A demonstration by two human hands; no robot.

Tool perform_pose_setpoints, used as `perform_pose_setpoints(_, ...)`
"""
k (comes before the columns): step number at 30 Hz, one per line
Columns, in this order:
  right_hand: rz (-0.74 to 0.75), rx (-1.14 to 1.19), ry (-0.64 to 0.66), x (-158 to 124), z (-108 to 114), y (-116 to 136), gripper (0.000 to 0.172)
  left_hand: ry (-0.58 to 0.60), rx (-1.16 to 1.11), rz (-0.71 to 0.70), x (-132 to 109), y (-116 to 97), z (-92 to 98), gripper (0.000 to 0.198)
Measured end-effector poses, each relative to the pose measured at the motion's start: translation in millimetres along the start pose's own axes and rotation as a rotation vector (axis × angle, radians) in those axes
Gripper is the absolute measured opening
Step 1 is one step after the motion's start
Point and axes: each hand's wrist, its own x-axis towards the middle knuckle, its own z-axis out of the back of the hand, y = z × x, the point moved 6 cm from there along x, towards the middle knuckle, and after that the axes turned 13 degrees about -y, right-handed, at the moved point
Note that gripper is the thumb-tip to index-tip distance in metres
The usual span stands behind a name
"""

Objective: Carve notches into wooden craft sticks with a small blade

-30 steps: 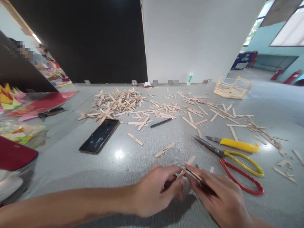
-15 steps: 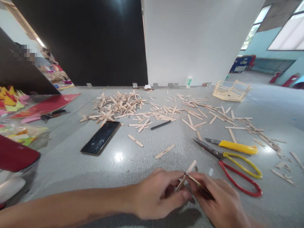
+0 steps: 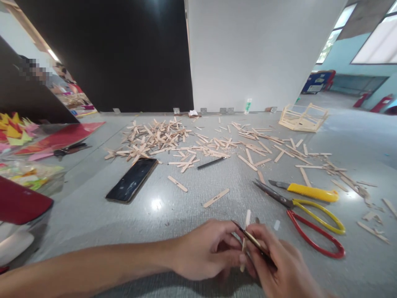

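Near the table's front edge, my left hand (image 3: 207, 250) is closed on a wooden popsicle stick (image 3: 247, 218), pinched between thumb and fingers. The stick stands nearly upright in view, its lower end showing below my thumb. Gripped in my right hand (image 3: 279, 260) is a slim pointed tool (image 3: 252, 239), dark at the tip with a gold-coloured shaft, much like a craft knife. Its shaft crosses the stick, and the tip reaches my left fingers. Fingers partly hide both things. Two loose popsicle sticks, one (image 3: 216, 198) with a slot cut in it and another (image 3: 178, 183), lie just beyond.
Scissors (image 3: 291, 203) and a yellow utility knife (image 3: 313, 192) lie to the right. A phone (image 3: 132, 181) rests at left, near a heap of popsicle sticks (image 3: 155, 138). Behind are a black pen-like tool (image 3: 212, 163), a stick frame (image 3: 304, 120) and a glue bottle (image 3: 247, 106).
The stick has turned more upright, and its lower end now shows below my left thumb. The tool's tip has shifted left and slightly up, across the stick.
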Motion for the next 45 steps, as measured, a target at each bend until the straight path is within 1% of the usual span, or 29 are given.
perform_pose_setpoints(3, -0.133, 0.102, 0.062, -4, -6, -3, 0.012, -0.009, -0.015, -0.003, -1, 1, 0.3, 0.029)
perform_pose_setpoints(5, -0.178, 0.158, 0.089, -5, -9, -3, 0.009, -0.014, -0.02, -0.007, -2, 1, 1.0, 0.025)
perform_pose_setpoints(9, -0.222, 0.18, 0.104, -3, -9, -5, 0.012, -0.028, -0.039, 0.005, -2, 1, 2.5, 0.021)
perform_pose_setpoints(13, -0.223, 0.176, 0.114, -1, -8, -3, 0.015, -0.051, -0.065, 0.018, -2, -1, 3.8, 0.022)
perform_pose_setpoints(15, -0.263, 0.18, 0.09, -1, -6, -3, 0.019, -0.067, -0.077, 0.02, -2, -4, 4.6, 0.023)
perform_pose_setpoints(18, -0.361, 0.126, -0.04, -2, 3, -6, 0.026, -0.115, -0.074, 0.023, -2, -8, 7.2, 0.026)
perform_pose_setpoints(20, -0.461, 0.09, -0.114, -5, 9, -11, 0.03, -0.147, -0.06, 0.025, -2, -9, 9.0, 0.028)
perform_pose_setpoints(22, -0.557, 0.078, -0.137, -9, 12, -17, 0.035, -0.177, -0.042, 0.021, -3, -9, 11.0, 0.029)
perform_pose_setpoints(23, -0.58, 0.069, -0.133, -10, 13, -19, 0.038, -0.195, -0.032, 0.016, -3, -9, 12.3, 0.03)
perform_pose_setpoints(26, -0.546, 0.02, -0.098, -8, 14, -20, 0.049, -0.28, 0.014, -0.014, -4, -8, 18.4, 0.032)
perform_pose_setpoints(28, -0.536, 0.015, -0.092, -5, 16, -20, 0.05, -0.352, 0.06, -0.039, -5, -9, 22.8, 0.034)
perform_pose_setpoints(29, -0.541, 0.032, -0.109, -4, 18, -21, 0.046, -0.385, 0.088, -0.052, -6, -9, 24.3, 0.035)
perform_pose_setpoints(30, -0.538, 0.06, -0.127, -3, 19, -21, 0.038, -0.412, 0.119, -0.062, -7, -10, 25.2, 0.035)
perform_pose_setpoints(31, -0.515, 0.096, -0.147, -1, 21, -20, 0.028, -0.434, 0.151, -0.075, -8, -11, 25.6, 0.034)
perform_pose_setpoints(32, -0.476, 0.135, -0.162, 1, 23, -18, 0.021, -0.451, 0.181, -0.089, -9, -12, 25.4, 0.033)
perform_pose_setpoints(34, -0.389, 0.216, -0.159, 4, 25, -14, 0.03, -0.477, 0.227, -0.121, -11, -16, 24.7, 0.026)
perform_pose_setpoints(35, -0.355, 0.237, -0.145, 5, 25, -13, 0.028, -0.488, 0.24, -0.132, -12, -17, 24.6, 0.022)
perform_pose_setpoints(36, -0.331, 0.232, -0.136, 6, 26, -12, 0.021, -0.495, 0.247, -0.134, -12, -18, 24.7, 0.019)
perform_pose_setpoints(37, -0.32, 0.201, -0.139, 7, 27, -13, 0.014, -0.495, 0.248, -0.128, -12, -19, 24.8, 0.015)
perform_pose_setpoints(38, -0.315, 0.157, -0.153, 8, 28, -13, 0.016, -0.483, 0.244, -0.11, -11, -18, 24.6, 0.012)
perform_pose_setpoints(39, -0.313, 0.117, -0.178, 9, 30, -14, 0.022, -0.458, 0.234, -0.086, -10, -17, 23.8, 0.011)
perform_pose_setpoints(41, -0.329, 0.075, -0.235, 12, 32, -17, 0.026, -0.379, 0.193, -0.027, -8, -14, 20.4, 0.016)
perform_pose_setpoints(44, -0.354, 0.113, -0.318, 13, 34, -20, 0.016, -0.284, 0.101, 0.041, -6, -8, 15.8, 0.029)
perform_pose_setpoints(45, -0.369, 0.135, -0.342, 12, 35, -22, 0.018, -0.276, 0.072, 0.053, -6, -6, 15.6, 0.032)
